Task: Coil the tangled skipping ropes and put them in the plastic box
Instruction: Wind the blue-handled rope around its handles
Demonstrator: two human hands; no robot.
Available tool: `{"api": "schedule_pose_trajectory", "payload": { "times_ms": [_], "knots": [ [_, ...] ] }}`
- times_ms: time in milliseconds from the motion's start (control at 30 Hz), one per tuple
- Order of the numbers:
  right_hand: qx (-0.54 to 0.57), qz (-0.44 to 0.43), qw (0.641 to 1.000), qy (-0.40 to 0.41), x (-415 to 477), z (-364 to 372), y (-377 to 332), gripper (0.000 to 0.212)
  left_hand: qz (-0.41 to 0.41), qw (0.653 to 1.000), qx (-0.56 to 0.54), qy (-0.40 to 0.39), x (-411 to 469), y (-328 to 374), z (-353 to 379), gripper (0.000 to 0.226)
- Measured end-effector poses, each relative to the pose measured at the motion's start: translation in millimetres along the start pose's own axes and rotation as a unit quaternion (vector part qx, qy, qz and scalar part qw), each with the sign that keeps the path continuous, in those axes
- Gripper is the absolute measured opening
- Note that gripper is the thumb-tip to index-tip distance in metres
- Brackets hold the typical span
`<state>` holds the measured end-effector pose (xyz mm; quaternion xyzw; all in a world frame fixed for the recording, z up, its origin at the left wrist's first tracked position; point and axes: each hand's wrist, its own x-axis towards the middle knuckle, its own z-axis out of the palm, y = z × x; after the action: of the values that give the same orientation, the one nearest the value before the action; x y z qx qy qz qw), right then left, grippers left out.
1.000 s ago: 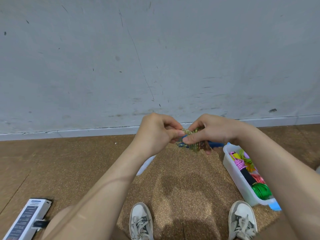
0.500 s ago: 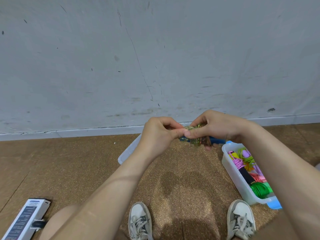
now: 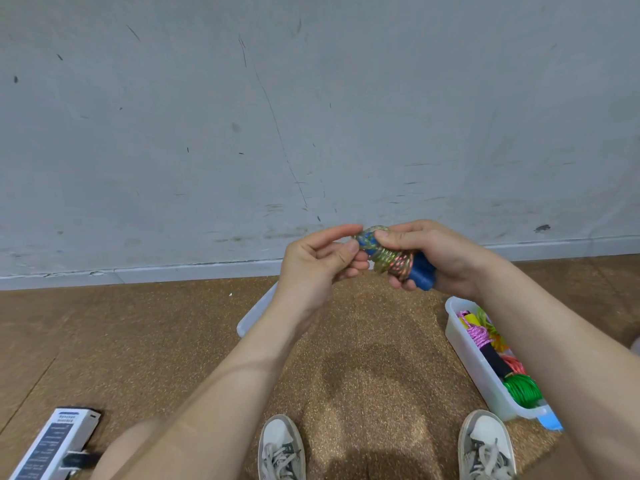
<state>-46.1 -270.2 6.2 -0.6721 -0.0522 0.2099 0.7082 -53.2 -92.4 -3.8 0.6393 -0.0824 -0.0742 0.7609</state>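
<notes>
— Where's the skipping rope (image 3: 391, 260)?
— Held up before the wall (image 3: 311, 116), wound round its blue handles (image 3: 420, 274). The right hand (image 3: 440, 258) curls around the bundle; the left hand (image 3: 317, 268) pinches its left end.
— And the plastic box (image 3: 472, 358)?
— On the floor (image 3: 363, 323) by the right shoe (image 3: 485, 445), holding a pink coil (image 3: 479, 336) and a green coil (image 3: 521, 389).

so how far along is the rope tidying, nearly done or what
Done: coiled ropes, a pink rope and a green rope among them, lie in the plastic box. In hand: the right hand grips a multicoloured rope wound round its blue handles; the left hand pinches its end. Left: secure it and box it. No loose ropes show elsewhere.
</notes>
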Motion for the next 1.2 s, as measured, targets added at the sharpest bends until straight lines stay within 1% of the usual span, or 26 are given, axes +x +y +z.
{"api": "schedule_pose_trajectory", "payload": {
  "times_ms": [100, 200, 267, 333, 400, 500, 567, 633, 667, 733, 800, 833, 867, 933, 1000, 1033, 1067, 1200],
  "knots": [
    [0.053, -0.012, 0.999, 0.001, 1.5, 1.7, 0.1, 0.034, -0.001, 1.0, -0.025, 0.014, 2.7, -1.0, -1.2, 0.018],
    [0.122, -0.053, 0.991, 0.0, 2.6, 0.1, 0.1, 0.044, -0.024, 0.998, -0.047, 0.022, 4.7, -1.0, -1.9, 0.011],
    [0.103, -0.063, 0.993, -0.009, 1.8, 3.7, 0.9, 0.038, -0.036, 0.997, -0.063, 0.015, 5.7, 1.6, -1.1, 0.011],
    [0.094, -0.06, 0.994, -0.003, 1.2, 6.6, 2.5, 0.038, -0.044, 0.995, -0.089, 0.011, 7.0, 6.2, 0.2, 0.019],
    [0.097, -0.061, 0.993, 0.005, 1.3, 7.6, 2.4, 0.038, -0.048, 0.993, -0.105, 0.006, 7.0, 10.6, 0.5, 0.022],
    [0.096, -0.061, 0.993, 0.01, 1.1, 6.3, 1.1, 0.035, -0.047, 0.995, -0.083, 0.007, 7.0, 11.0, 1.6, 0.016],
    [0.093, -0.059, 0.994, 0.011, 0.8, 5.6, 1.7, 0.038, -0.041, 0.997, -0.063, 0.012, 7.5, 10.5, 4.0, 0.017],
    [0.097, -0.059, 0.993, 0.006, -0.3, 6.0, 1.6, 0.037, -0.037, 0.996, -0.078, 0.006, 8.8, 8.7, 6.2, 0.018],
    [0.104, -0.06, 0.993, 0.003, -0.8, 6.8, 1.1, 0.036, -0.035, 0.995, -0.097, -0.003, 8.7, 8.0, 7.8, 0.015],
    [0.126, -0.056, 0.99, 0.01, -1.6, 8.6, 0.4, 0.033, -0.021, 0.994, -0.102, -0.022, 9.1, 5.4, 11.8, 0.007],
    [0.147, -0.061, 0.987, 0.026, -1.7, 9.2, 1.2, 0.031, 0.013, 0.999, -0.044, -0.026, 11.1, 2.1, 15.1, 0.011],
    [0.156, -0.067, 0.985, 0.036, -1.3, 10.2, 1.7, 0.029, 0.048, 0.999, 0.02, -0.016, 12.6, 1.4, 14.9, 0.008],
    [0.164, -0.072, 0.983, 0.046, -0.8, 12.1, 2.6, 0.027, 0.089, 0.991, 0.098, -0.005, 13.7, 2.0, 13.8, 0.005],
    [0.178, -0.078, 0.978, 0.075, -0.2, 17.6, 5.4, 0.028, 0.165, 0.952, 0.258, 0.011, 15.6, 2.5, 11.0, 0.007],
    [0.186, -0.076, 0.972, 0.117, 0.3, 23.3, 8.0, 0.039, 0.217, 0.906, 0.362, 0.018, 14.4, 2.7, 11.3, 0.01],
    [0.192, -0.074, 0.969, 0.138, 0.3, 25.9, 8.7, 0.042, 0.234, 0.889, 0.392, 0.02, 13.2, 2.8, 12.3, 0.011],
    [0.197, -0.074, 0.965, 0.155, -0.2, 27.5, 8.5, 0.042, 0.244, 0.88, 0.408, 0.02, 12.7, 2.9, 13.0, 0.011],
    [0.214, -0.071, 0.954, 0.199, -2.9, 29.6, 7.6, 0.028, 0.262, 0.88, 0.396, 0.022, 12.3, -2.0, 11.5, 0.009]
  ]
}}
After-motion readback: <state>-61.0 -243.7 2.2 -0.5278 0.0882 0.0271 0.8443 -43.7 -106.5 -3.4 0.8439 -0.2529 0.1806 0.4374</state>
